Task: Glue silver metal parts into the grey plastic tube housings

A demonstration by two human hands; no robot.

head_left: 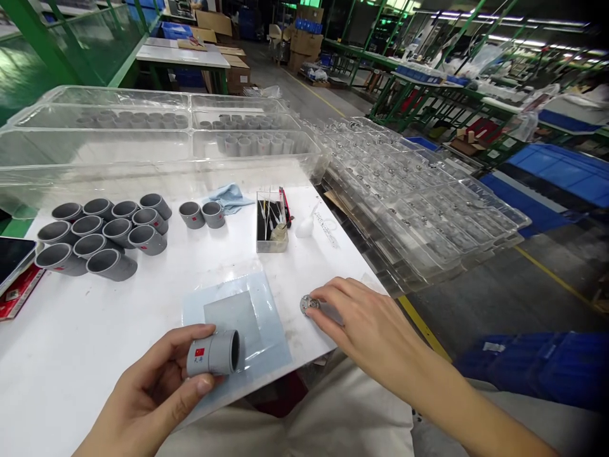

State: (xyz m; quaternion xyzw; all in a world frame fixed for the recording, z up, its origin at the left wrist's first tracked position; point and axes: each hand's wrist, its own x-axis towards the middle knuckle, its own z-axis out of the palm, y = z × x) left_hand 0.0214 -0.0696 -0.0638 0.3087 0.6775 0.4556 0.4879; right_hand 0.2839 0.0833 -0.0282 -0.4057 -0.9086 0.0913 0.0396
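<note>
Left hand (147,397) wrapped tight around a gray tube (212,353) with a little red flag sticker, just over a pale blue mat (238,311). Right hand (366,320) curled on a shiny round metal part (310,305) (half hidden by fingers). White table (95,330) below, with more gray tubes (102,235) and clear trays (409,197) nearby, all inside a big factory room (304,76).

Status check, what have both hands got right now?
Left hand gripping grey plastic sleeve, red flag label. Right hand on small metal fitting. Pale blue mat below.
</note>
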